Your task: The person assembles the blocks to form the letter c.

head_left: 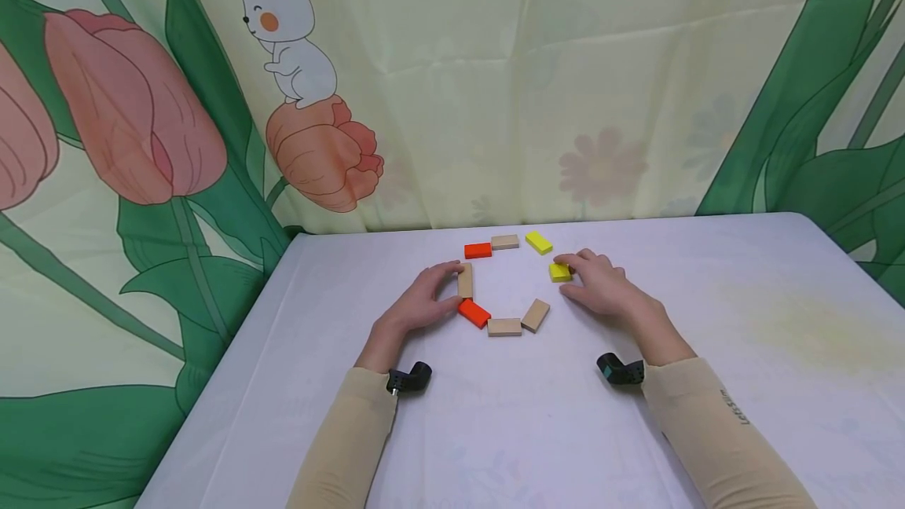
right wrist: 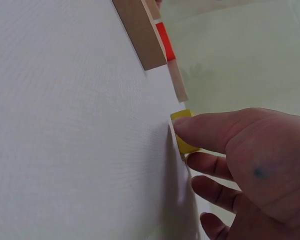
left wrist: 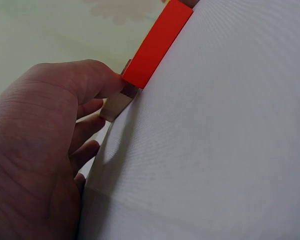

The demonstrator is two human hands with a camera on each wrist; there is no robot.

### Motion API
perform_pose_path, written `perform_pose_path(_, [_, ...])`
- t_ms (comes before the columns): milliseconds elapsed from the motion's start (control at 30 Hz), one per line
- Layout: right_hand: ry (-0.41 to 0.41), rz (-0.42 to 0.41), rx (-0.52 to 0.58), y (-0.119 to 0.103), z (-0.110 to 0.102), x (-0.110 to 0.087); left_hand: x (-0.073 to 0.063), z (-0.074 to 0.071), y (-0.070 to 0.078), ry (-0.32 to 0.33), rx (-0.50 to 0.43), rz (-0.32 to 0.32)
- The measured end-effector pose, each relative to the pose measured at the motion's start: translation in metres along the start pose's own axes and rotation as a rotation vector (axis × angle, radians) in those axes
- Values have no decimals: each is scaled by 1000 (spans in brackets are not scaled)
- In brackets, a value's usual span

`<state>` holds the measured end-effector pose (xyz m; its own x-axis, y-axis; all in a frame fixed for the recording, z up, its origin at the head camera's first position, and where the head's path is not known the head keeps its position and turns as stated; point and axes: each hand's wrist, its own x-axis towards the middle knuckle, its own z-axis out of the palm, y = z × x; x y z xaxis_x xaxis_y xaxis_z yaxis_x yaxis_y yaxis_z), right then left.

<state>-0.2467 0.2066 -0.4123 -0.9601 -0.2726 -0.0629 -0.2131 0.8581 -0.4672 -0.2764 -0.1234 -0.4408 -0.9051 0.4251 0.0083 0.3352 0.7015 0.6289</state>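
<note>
Loosely bent, my left hand [head_left: 422,298] lies against the left side of a ring of small blocks. Its index finger touches the far end of a plain wooden block [head_left: 464,281]. The left thumb rests where that block meets a red block [left wrist: 159,45], seen in the left wrist view. Across the ring, my right hand [head_left: 601,283] pinches a yellow block [head_left: 559,272] between thumb and index finger. In the right wrist view the thumb covers part of this yellow block [right wrist: 187,142], and the other fingers are curled beside it.
A red block [head_left: 478,250], a wooden block [head_left: 505,242] and another yellow block [head_left: 539,242] form the far arc. Two wooden blocks [head_left: 504,327] lie at the near side. All rest on a white cloth-covered table [head_left: 495,430], with a printed curtain [head_left: 452,100] behind.
</note>
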Motion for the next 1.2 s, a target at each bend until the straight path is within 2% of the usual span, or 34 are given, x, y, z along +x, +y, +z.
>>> perform_pose_path(200, [4, -36, 23, -2, -1, -1, 0, 0, 1, -3, -2, -2])
perform_pose_path(667, [-45, -71, 67, -12, 0, 1, 0, 0, -1, 1, -9, 0])
perform_pose_path(1200, [-98, -59, 78, -20, -1, 2, 0, 0, -1, -3, -14, 5])
